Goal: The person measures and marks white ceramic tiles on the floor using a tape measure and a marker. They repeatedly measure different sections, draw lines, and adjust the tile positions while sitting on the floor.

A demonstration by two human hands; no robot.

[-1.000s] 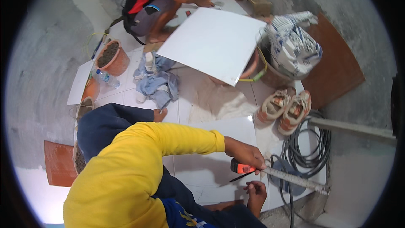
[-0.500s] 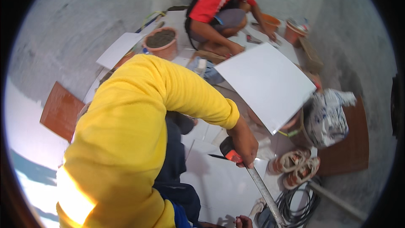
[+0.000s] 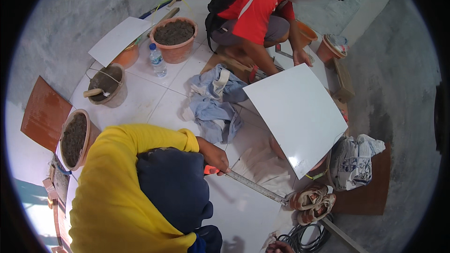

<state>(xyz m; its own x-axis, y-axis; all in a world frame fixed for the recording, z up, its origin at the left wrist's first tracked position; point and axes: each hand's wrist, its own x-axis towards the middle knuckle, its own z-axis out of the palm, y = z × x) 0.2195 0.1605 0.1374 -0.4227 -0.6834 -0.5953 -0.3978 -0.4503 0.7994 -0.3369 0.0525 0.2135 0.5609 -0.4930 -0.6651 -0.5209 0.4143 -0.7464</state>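
My left hand, at the end of a yellow sleeve, is closed around an orange and black tape measure. Its metal blade is drawn out to the right over a white floor tile. The blade's free end is near a pair of worn shoes. Only the curled fingers of my right hand show at the bottom edge, beside a coil of dark cable; what they hold is not clear. My bent knee, in dark trousers, is beside my left forearm.
A person in red squats at the back. White tile rests over a bucket on the right, by a crumpled sack. Buckets of mortar and a water bottle stand left. Blue-grey cloth lies mid-floor.
My left hand has moved left and slightly up in view with the tape measure; its blade now slants less steeply. The view has shifted, showing more buckets. The person in red leans right.
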